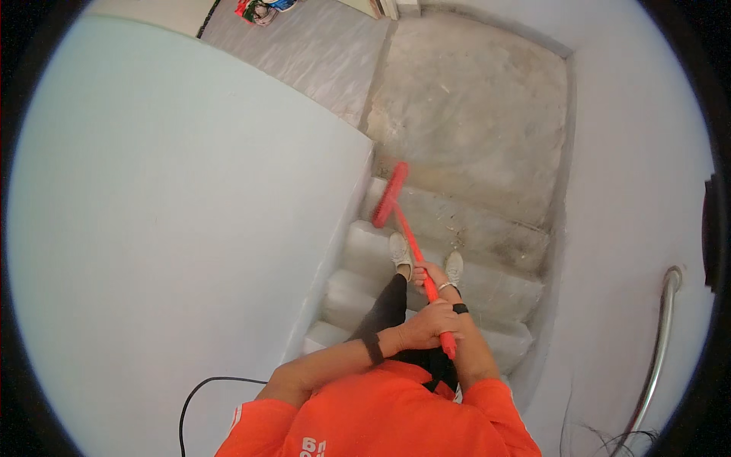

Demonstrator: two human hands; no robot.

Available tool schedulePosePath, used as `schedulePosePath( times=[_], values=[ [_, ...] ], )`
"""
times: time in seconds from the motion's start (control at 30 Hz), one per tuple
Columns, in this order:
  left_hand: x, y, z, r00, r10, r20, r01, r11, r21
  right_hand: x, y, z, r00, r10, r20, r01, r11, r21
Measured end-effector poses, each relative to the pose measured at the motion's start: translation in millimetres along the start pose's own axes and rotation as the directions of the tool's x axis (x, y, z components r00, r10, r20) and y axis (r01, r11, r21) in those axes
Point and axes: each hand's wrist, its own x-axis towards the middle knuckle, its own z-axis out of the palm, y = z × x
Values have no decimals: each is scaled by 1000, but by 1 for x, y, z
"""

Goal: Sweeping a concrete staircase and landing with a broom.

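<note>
A red broom with a bristled head [390, 195] and an orange-red handle [410, 231] slants across the stairs in front of me. My left hand [429, 325] is closed around the handle near its top end, by my waist. Farther down the handle, my right hand [429, 275] grips it. The blurred broom head is at the left side of a concrete step [457, 220], close to the wall. Bits of debris [455, 229] lie on that step, right of the head. Whether the bristles touch the step I cannot tell.
My feet in pale shoes [400, 248] stand on the stairs. A low partition wall [228, 188] bounds them on the left. Below is a concrete landing [474, 114]. A metal handrail [659, 343] runs along the right wall. Colourful items [262, 11] lie on tiled floor beyond.
</note>
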Motion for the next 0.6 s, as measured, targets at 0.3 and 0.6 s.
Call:
schedulePosePath(
  times=[0.3, 0.6],
  values=[
    [22, 31, 15, 994, 74, -84, -85, 987, -135, -64, -6, -25, 955, -182, -234, 170, 983, -70],
    [22, 65, -8, 960, 277, 33, -249, 904, -346, -123, 20, -7, 960, -264, -94, 280, 894, 350]
  ],
)
